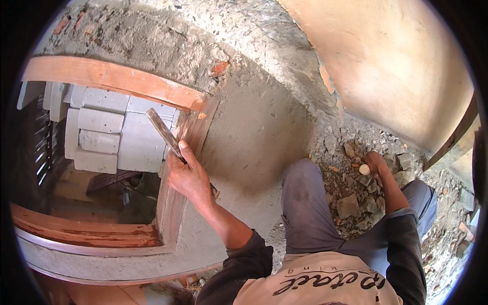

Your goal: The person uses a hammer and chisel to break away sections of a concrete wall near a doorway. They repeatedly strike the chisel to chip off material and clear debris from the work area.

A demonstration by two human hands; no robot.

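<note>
My left hand (188, 173) grips a narrow, worn strip of wood (163, 129), thumb lying along it. The strip slants up past the side post of a wooden window frame (169, 213); its lower end shows behind my wrist. Beside that hand spreads smooth grey plaster (259, 129). Down at the right, my right hand (377, 164) is closed around a handle with a round, pale end (364, 169). The rest of that tool is hidden under the hand. Broken rubble (349, 206) lies below it, between my knees.
Stacked pale blocks (101, 122) show through the window opening. Above the frame, rough masonry (145, 49) has exposed bits of red brick (220, 68). A cream-painted wall (385, 65) rises at the right, with a dark curved edge (455, 133) near its base.
</note>
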